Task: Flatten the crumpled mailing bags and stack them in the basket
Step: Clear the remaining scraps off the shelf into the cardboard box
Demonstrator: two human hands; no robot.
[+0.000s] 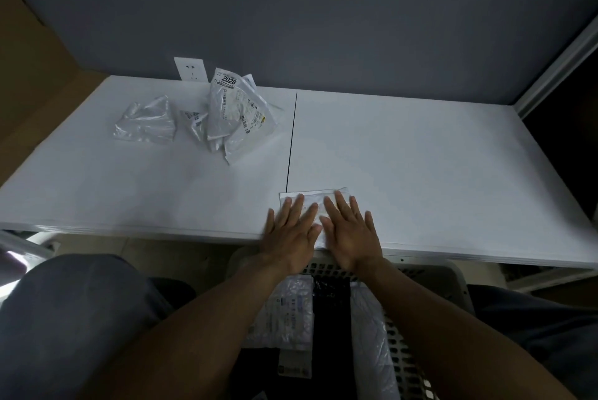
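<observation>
left grip (291,233) and right grip (351,231), fingers spread flat, press one mailing bag (312,195) on the surface (420,173) just beyond the basket (399,348), which already holds several flattened bags (286,312); more crumpled bags (226,111) wait farther off, left of the basket.

Both hands flat on a flat white plastic mailing bag (312,194) at the near edge of the white table (420,157). Left hand (291,234) and right hand (351,234) lay side by side, fingers straight and spread, pressing down. Far left on the table: a crumpled white printed mailing bag marked "2028" (236,111), a smaller crumpled bag (194,121) touching it, and a crumpled clear plastic bag (145,121) just beside. A white wall socket (190,69) sat behind them. Below the table edge stood a grey perforated plastic basket (453,276) holding a white labelled bag (288,312), a black bag (331,312) and a white padded bag (369,328).
</observation>
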